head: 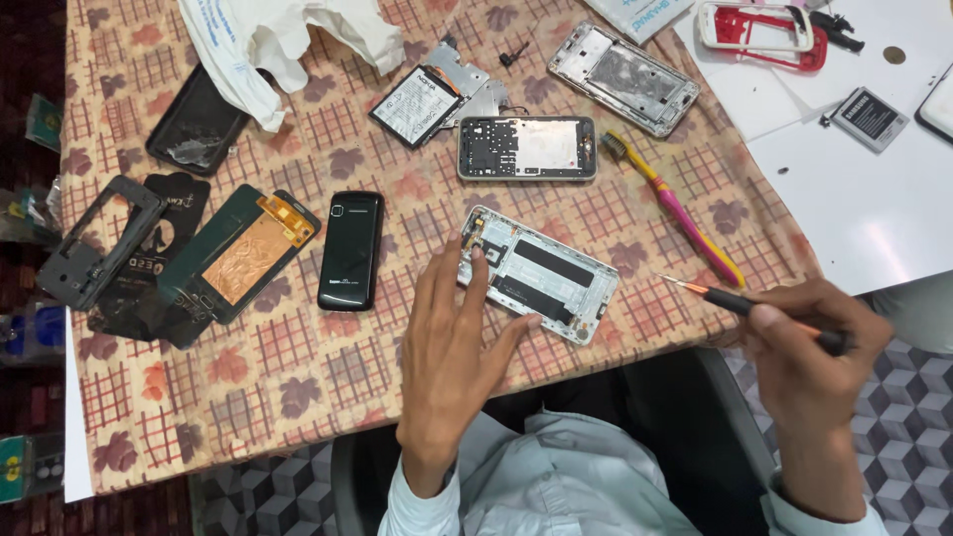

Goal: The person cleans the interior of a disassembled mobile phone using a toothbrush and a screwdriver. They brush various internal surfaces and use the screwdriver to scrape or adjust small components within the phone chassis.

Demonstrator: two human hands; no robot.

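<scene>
**Opened phone pinned under one hand, screwdriver held in the other**

No true container is seen; the nearest thing to one is the opened phone chassis (541, 275), a shallow silver shell in which a black battery strip and small boards are seated. It is laid on the patterned counter (298, 367), directly under the left hand (457, 347). That hand is stretched forward from a pale sleeve, palm down, fingers spread; the chassis is pressed by the fingertips and thumb rather than enclosed, so the left grip is open. The right hand (809, 342) is held off the counter edge, to the right of the chassis, its grip closed around a black-handled screwdriver (754, 306) whose orange tip is pointed toward the chassis without touching it. Just beyond the screwdriver a pink and yellow toothbrush (675, 208) is laid. Left of the left hand a black phone (350, 250) is set, apparently face down.
</scene>
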